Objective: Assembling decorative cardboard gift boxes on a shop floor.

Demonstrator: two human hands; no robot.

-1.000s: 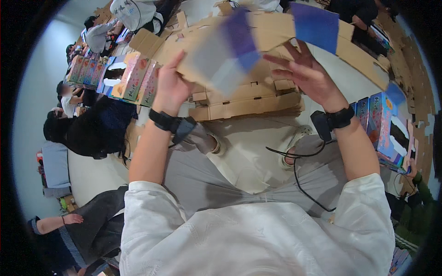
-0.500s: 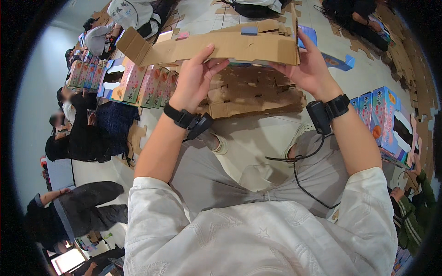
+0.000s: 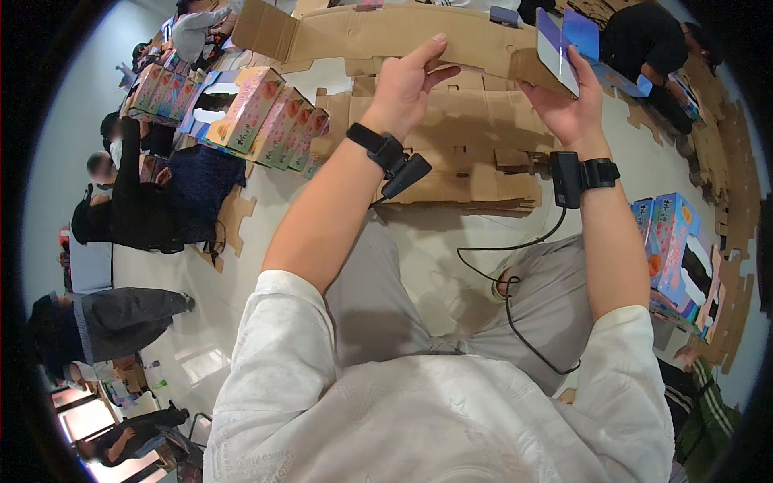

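Note:
A long, partly folded cardboard box blank (image 3: pixel 362 36) stretches across the top of the view, plain brown side toward me. My left hand (image 3: pixel 409 84) has its near edge between the thumb, which lies on top, and the fingers below. At the blank's right end, my right hand (image 3: pixel 570 105) grips a bent-up end flap (image 3: pixel 555 60), whose glossy printed side shows. The flap at the left end (image 3: pixel 262 32) also stands at an angle. Both wrists wear black straps with small devices, and a black cable hangs from the right one.
Flat brown cardboard (image 3: pixel 459 153) is stacked on the floor beyond my feet. Printed boxes with pink patterns (image 3: pixel 278 121) stand in a row at left, blue printed boxes (image 3: pixel 672 241) at right. Several people sit or stand around, including a person in black (image 3: pixel 133 201).
Both hands and the blank have moved farther away. The right-end flap has tilted, now showing its printed side, with my right fingers around it. My view has shifted slightly too.

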